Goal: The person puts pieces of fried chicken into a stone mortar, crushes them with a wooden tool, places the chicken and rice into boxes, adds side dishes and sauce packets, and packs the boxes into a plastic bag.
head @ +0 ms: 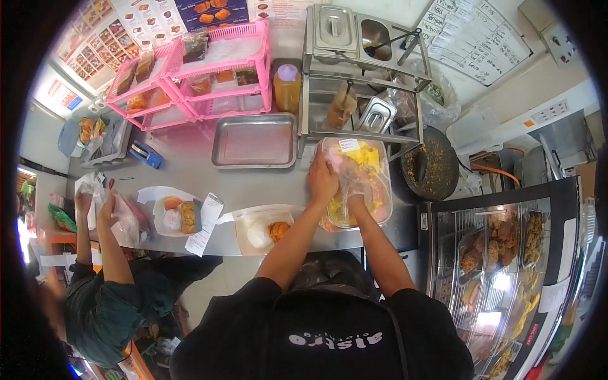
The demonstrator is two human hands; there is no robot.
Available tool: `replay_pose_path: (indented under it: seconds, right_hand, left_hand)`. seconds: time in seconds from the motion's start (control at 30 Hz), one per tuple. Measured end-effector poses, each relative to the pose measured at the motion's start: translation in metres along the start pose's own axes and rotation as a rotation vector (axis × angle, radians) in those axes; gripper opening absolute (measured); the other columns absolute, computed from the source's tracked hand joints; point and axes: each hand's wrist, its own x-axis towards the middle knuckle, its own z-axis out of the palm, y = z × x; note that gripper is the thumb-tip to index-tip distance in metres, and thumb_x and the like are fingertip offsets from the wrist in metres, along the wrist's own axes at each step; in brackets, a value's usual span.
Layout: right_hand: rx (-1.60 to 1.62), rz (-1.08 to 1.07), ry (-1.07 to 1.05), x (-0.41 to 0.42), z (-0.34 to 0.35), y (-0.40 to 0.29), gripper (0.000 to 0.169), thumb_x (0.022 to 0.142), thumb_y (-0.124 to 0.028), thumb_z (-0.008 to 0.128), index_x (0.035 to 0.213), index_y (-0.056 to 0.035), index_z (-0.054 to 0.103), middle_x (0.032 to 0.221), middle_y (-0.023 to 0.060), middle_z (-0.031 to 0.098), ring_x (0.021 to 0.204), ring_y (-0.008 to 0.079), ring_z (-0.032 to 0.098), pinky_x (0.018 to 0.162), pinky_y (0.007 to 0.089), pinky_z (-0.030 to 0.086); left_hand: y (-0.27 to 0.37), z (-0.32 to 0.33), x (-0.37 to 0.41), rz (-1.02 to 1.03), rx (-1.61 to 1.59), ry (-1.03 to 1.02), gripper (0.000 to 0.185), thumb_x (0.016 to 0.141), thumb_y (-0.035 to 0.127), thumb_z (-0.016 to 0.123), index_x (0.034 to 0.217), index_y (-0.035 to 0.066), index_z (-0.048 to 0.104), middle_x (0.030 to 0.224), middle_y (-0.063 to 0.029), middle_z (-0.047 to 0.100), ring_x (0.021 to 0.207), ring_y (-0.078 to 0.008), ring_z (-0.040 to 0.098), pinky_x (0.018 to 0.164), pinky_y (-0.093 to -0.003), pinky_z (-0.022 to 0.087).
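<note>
A clear plastic container with yellow and pink food in it stands before me at the counter's front edge, bearing a printed label. My left hand grips its left side. Over the middle of the container is my right hand, its fingers blurred by clear plastic; what they hold cannot be made out. Left of my arms, an open paper box carries a white mound of rice and a piece of fried food, partly behind my left forearm.
Behind the container rises a steel rack with metal pans. A dark pan stands right, above a glass food warmer. An empty steel tray lies near pink baskets. Left, a co-worker's hands handle plastic bags beside another food box.
</note>
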Motion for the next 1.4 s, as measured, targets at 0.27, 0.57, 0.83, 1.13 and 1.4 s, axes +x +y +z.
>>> replay_pose_path:
  seconds: [0.27, 0.57, 0.83, 1.13, 1.4]
  right_hand:
    - [0.570, 0.242, -0.064, 0.029, 0.048, 0.053, 0.047, 0.104, -0.025, 0.048, 0.147, -0.0064, 0.042, 0.142, 0.0106, 0.049, 0.135, 0.0218, 0.043, 0.115, 0.0323, 0.032]
    - [-0.117, 0.056, 0.166, 0.032, 0.055, 0.064, 0.035, 0.105, -0.029, 0.048, 0.128, -0.0042, 0.054, 0.122, 0.0078, 0.059, 0.108, 0.0223, 0.055, 0.097, 0.0356, 0.045]
    - [-0.235, 0.314, 0.260, 0.040, 0.016, -0.013, 0.028, 0.099, -0.029, 0.057, 0.107, -0.0028, 0.063, 0.095, 0.0147, 0.067, 0.083, 0.0214, 0.062, 0.072, 0.0389, 0.052]
    - [0.488, 0.371, -0.420, 0.038, -0.018, 0.007, 0.050, 0.099, -0.036, 0.055, 0.141, -0.0088, 0.053, 0.136, 0.0117, 0.060, 0.122, 0.0298, 0.058, 0.101, 0.0372, 0.046]
    - [-0.243, -0.138, 0.012, 0.008, -0.025, 0.005, 0.066, 0.093, -0.039, 0.067, 0.146, -0.0050, 0.047, 0.135, 0.0127, 0.059, 0.121, 0.0262, 0.057, 0.105, 0.0365, 0.043]
  left_hand:
    - [-0.006, -0.009, 0.000, 0.003, 0.024, 0.078, 0.060, 0.095, 0.006, 0.052, 0.152, 0.010, 0.035, 0.140, -0.0209, 0.054, 0.120, -0.0436, 0.054, 0.099, -0.0516, 0.044]
    - [-0.009, -0.002, -0.002, 0.001, 0.049, 0.036, 0.061, 0.096, 0.009, 0.052, 0.153, 0.012, 0.033, 0.141, -0.0199, 0.054, 0.120, -0.0424, 0.055, 0.099, -0.0528, 0.043]
    - [0.001, -0.007, -0.003, -0.060, 0.086, 0.001, 0.061, 0.096, 0.010, 0.051, 0.154, 0.015, 0.031, 0.139, -0.0207, 0.056, 0.119, -0.0419, 0.056, 0.098, -0.0534, 0.044]
    - [0.006, -0.005, -0.001, -0.087, -0.052, 0.022, 0.048, 0.101, 0.015, 0.045, 0.148, 0.009, 0.043, 0.138, -0.0232, 0.056, 0.125, -0.0406, 0.053, 0.104, -0.0481, 0.042]
    - [-0.001, -0.005, -0.027, -0.138, -0.457, 0.059, 0.045, 0.105, 0.012, 0.039, 0.147, -0.002, 0.041, 0.147, -0.0223, 0.049, 0.138, -0.0354, 0.045, 0.115, -0.0389, 0.033]
